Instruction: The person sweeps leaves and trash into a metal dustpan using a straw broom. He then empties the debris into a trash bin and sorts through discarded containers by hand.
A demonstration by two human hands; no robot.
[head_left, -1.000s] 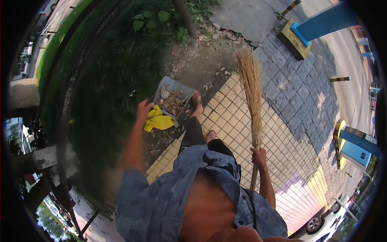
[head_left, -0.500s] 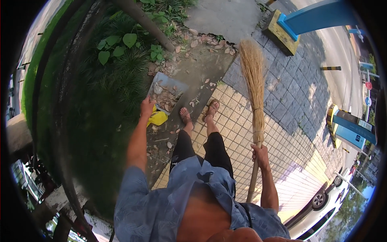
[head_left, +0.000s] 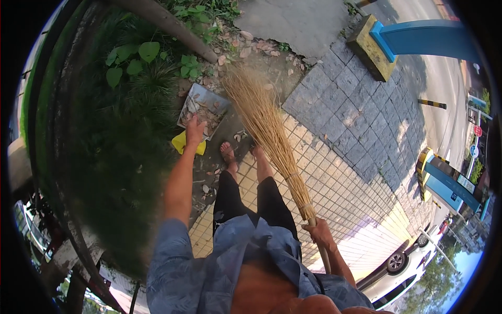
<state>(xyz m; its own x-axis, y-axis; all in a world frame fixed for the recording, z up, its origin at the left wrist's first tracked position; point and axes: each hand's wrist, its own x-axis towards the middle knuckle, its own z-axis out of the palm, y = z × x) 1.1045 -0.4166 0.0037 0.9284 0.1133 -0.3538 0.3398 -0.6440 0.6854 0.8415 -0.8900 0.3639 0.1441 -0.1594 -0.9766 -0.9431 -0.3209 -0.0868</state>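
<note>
My right hand (head_left: pixel 320 233) is wrapped round the wooden handle of a long straw broom (head_left: pixel 282 152). The broom slants up and left, its blurred bristle tips near the fallen leaves. My left hand (head_left: pixel 194 131) is closed over the near edge of a grey dustpan (head_left: pixel 215 99); what its fingers grip is hidden. Dry leaves and a pale crumpled scrap lie in the pan. Beside it, a yellow piece (head_left: pixel 180 142) shows partly behind my left wrist.
Grass and leafy plants (head_left: pixel 149 51) border the left, with a metal pole (head_left: pixel 162 21) above. Fallen leaves (head_left: pixel 246 49) litter the dirt. Yellow tiles (head_left: pixel 340 204) and grey paving (head_left: pixel 361 115) lie right. A blue post on a yellow base (head_left: pixel 374 47) stands far right; a white car (head_left: pixel 408 277) is parked nearer.
The broom's bristle end has swung left from the grey paving toward the dustpan. My right hand has moved slightly left and nearer. My left hand now overlaps the pan more.
</note>
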